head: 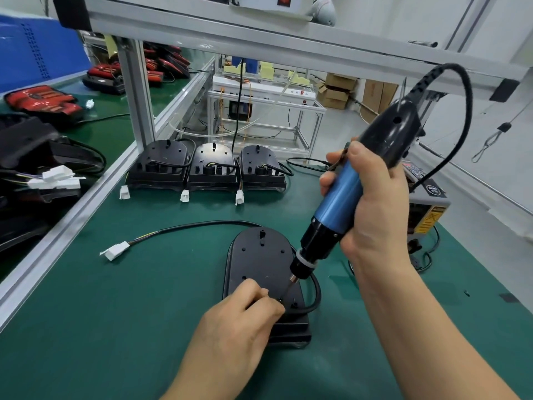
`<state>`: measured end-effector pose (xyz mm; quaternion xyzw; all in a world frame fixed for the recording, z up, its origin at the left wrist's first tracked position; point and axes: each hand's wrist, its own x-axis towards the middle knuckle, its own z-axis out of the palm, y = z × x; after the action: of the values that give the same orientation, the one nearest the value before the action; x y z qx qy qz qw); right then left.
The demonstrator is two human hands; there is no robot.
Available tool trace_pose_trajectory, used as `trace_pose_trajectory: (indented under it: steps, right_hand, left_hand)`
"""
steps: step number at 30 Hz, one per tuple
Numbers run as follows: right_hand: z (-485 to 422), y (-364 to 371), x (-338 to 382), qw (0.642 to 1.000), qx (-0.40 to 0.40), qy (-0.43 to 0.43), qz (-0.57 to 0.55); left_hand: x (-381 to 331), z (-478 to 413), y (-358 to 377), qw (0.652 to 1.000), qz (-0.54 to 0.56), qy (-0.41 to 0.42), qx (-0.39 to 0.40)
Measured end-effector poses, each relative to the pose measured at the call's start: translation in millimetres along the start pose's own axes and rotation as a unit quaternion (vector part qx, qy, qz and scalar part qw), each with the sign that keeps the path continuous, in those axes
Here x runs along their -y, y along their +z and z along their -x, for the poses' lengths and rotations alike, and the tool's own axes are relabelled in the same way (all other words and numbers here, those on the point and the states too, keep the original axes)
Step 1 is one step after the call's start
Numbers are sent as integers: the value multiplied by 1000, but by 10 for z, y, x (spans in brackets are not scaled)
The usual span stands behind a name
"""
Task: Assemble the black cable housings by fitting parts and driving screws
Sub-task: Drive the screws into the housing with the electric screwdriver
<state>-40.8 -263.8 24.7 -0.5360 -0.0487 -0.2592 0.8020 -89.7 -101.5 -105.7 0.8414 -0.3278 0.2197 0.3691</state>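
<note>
Toward the table's [129,298] near edge, the left grip [245,310] rests on the black cable housing [259,255], fingertips pinched beside the bit [288,287]; what they pinch is hidden. The right grip [372,203] clenches the blue electric screwdriver [337,209], tilted over the housing. Three more housings [210,168] line the far edge.

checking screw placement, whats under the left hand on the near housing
The left hand lies on the black housing's near end, fingertips curled beside the screwdriver bit. Any screw or hole beneath them is covered and cannot be seen.
</note>
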Motion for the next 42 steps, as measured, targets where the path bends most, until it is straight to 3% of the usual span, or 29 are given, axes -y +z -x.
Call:
trace_pose_trajectory:
  steps: [14, 42]
  right_hand:
    - [-15, 146, -5, 996, 82, 1, 44]
    - [15, 193, -27, 989, 140, 7, 45]
  left_hand:
    - [1, -3, 8, 1000, -9, 2, -3]
    - [8, 1, 16, 1000, -14, -5, -9]
